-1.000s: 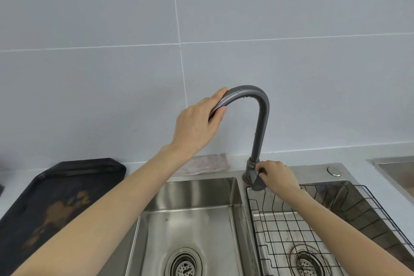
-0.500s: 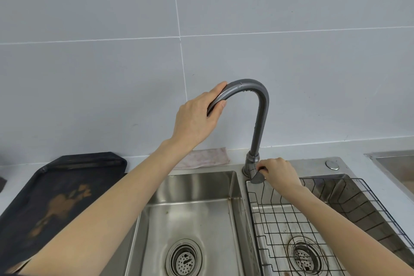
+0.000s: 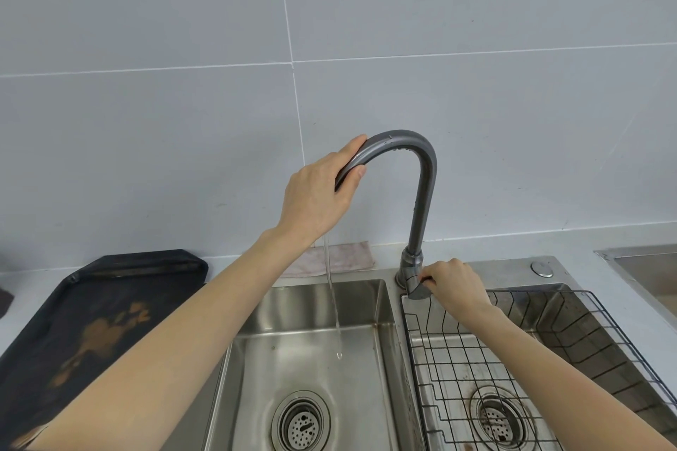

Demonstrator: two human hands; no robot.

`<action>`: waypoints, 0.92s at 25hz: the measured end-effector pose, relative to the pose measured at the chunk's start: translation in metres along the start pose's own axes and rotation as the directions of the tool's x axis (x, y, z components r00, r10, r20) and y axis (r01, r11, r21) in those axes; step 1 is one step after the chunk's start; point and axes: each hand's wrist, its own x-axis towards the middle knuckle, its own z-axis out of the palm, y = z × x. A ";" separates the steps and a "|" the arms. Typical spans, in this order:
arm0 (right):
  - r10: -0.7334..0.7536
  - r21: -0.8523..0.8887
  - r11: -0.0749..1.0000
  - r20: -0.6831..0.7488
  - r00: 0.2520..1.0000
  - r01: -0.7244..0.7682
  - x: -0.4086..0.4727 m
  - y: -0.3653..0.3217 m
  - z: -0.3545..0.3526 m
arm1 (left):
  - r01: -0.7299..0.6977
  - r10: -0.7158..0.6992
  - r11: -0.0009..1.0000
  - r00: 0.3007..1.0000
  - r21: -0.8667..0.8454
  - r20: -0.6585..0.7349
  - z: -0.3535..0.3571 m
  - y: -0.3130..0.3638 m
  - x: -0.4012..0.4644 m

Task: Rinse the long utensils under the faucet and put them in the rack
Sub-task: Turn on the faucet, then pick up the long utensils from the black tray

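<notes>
**A:** Steel-grey is what you're gripping: your left hand (image 3: 318, 190) is curled round the spout end of the dark grey curved metal faucet (image 3: 421, 194), thumb under, fingers over the top of the arch. Your right hand (image 3: 452, 282) is pinching the small grey lever (image 3: 417, 291) at the faucet's base. The two hands are well apart, one at eleven o'clock from the lever, the other on it.

**B:** So which step am I on?

**A:** By my reading, the very start. A thin stream of water (image 3: 331, 300) runs down from under your left hand into the left stainless steel basin (image 3: 311, 348), landing above the round perforated drain (image 3: 301, 423). You look to be setting the flow and aiming the spout.

**B:** And the long utensils?

**A:** I see none anywhere in view; they lie outside it, so I cannot tell you where. The black wire rack (image 3: 513, 370) sits in the right basin, at three o'clock from the stream, with nothing in it.

**B:** What does the next move call for?

**A:** I'd judge the stream is still weak for rinsing, so you may want more lever first. Then let go with both hands and look for the utensils. The black stained flat tray (image 3: 95, 311) at nine o'clock on the counter shows only brown marks, and a pinkish folded cloth (image 3: 348, 258) lies behind the sink at twelve. Bring each utensil under the stream, over the left basin, then carry it across to the rack.
</notes>
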 end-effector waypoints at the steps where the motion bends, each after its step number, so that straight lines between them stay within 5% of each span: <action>1: 0.004 0.005 1.000 -0.004 1.000 -0.004 0.000 0.000 0.000 | -0.004 0.004 1.000 1.000 -0.001 0.000 0.000 0.000 0.000; 7: 0.012 -0.004 1.000 -0.017 1.000 -0.012 -0.003 -0.001 0.006 | -0.007 0.007 1.000 1.000 0.010 0.024 0.001 -0.002 0.000; 13: -0.143 -0.079 0.987 -0.036 0.989 0.139 -0.017 -0.009 0.001 | -0.003 0.000 1.000 0.990 0.023 0.139 -0.006 -0.002 -0.015; 23: -0.287 -0.040 0.956 0.095 0.953 0.291 -0.050 -0.049 -0.002 | 0.218 -0.276 0.940 0.937 0.261 0.213 -0.033 -0.036 -0.094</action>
